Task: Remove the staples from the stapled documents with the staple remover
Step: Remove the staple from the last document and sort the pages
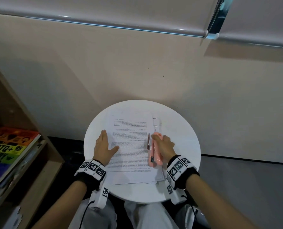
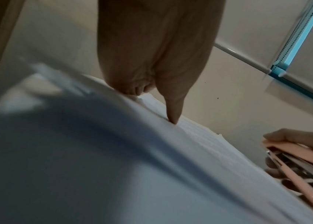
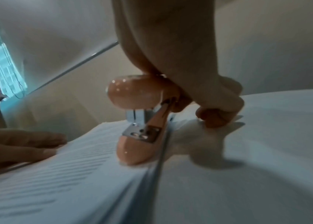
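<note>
A stack of printed documents lies on a round white table. My left hand rests flat, fingers straight, on the stack's left edge; its thumb presses the top sheet. My right hand grips a pink stapler-shaped staple remover at the right edge of the stack. In the right wrist view the tool stands with its jaws parted, metal plate showing, and its lower pink arm on the paper. I cannot make out a staple.
A wooden bookshelf with a rainbow-coloured book stands close on the left. A plain wall runs just behind the table, with window blinds above. My legs are under the table's near edge.
</note>
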A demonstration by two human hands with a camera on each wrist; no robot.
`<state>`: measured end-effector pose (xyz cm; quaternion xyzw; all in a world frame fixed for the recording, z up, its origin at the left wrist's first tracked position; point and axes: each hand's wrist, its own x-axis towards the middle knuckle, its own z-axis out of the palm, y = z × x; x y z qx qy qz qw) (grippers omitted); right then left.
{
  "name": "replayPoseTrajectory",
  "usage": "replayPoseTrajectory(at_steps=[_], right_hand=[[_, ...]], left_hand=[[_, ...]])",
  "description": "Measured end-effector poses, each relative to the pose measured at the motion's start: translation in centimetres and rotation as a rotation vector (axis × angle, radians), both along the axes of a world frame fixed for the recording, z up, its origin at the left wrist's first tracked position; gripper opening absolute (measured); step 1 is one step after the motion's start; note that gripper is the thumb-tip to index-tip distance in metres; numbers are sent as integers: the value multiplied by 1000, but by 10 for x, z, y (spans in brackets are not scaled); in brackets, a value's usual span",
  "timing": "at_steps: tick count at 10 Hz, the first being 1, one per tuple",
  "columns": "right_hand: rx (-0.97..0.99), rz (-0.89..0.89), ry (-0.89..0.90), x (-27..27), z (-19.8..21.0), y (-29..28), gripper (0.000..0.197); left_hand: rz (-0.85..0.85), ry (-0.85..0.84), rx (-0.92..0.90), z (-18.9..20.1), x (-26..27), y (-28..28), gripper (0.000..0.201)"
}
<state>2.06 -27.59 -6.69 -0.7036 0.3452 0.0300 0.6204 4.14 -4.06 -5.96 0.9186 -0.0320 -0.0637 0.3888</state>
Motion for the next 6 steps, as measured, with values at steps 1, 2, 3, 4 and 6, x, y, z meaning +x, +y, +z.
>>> replayPoseTrajectory(at_steps=[1,2,3,4,6], right_hand=[[-167,-106,58,2,4,-19,70],[-306,-35,121,6,14,-34,72],[-487,93,183,9,21,-40,57],[-561,136,181,7,24,-42,50],[-453,117,68,-36,37,-48,55]], left_hand=[[-21,-14,29,-5,0,3,86],[-44,-31,74,-8,-2,5,78],[-74,-39,104,-10,-4,9,72],[-115,-23,120,-10,-14,15,68],[-205,76,174,-4,-36,40,66]])
